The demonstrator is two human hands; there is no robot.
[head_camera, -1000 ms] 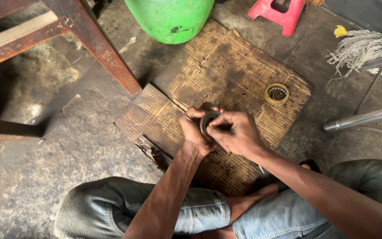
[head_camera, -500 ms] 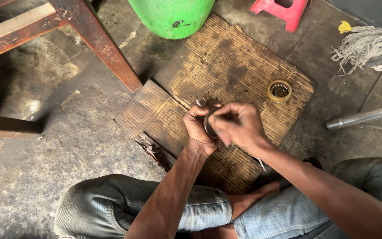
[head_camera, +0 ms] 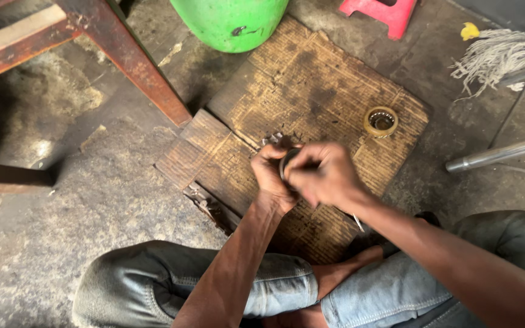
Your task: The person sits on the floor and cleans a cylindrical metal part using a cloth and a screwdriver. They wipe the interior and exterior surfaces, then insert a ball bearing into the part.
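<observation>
Both hands meet over a worn sheet of cardboard [head_camera: 311, 91] on the concrete floor [head_camera: 92, 200]. The left hand [head_camera: 271, 176] has its grip closed around a dark metal ring [head_camera: 286, 161], and the right hand [head_camera: 323, 173] pinches the same ring from the other side. A yellowish bearing ring [head_camera: 381, 121] lies apart on the cardboard, near a green drum [head_camera: 232, 21].

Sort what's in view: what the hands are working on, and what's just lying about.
In hand: metal ring, gripped by left hand and right hand, over the cardboard.

Lying about: yellow bearing, green drum, red stool, mop, metal pipe.
</observation>
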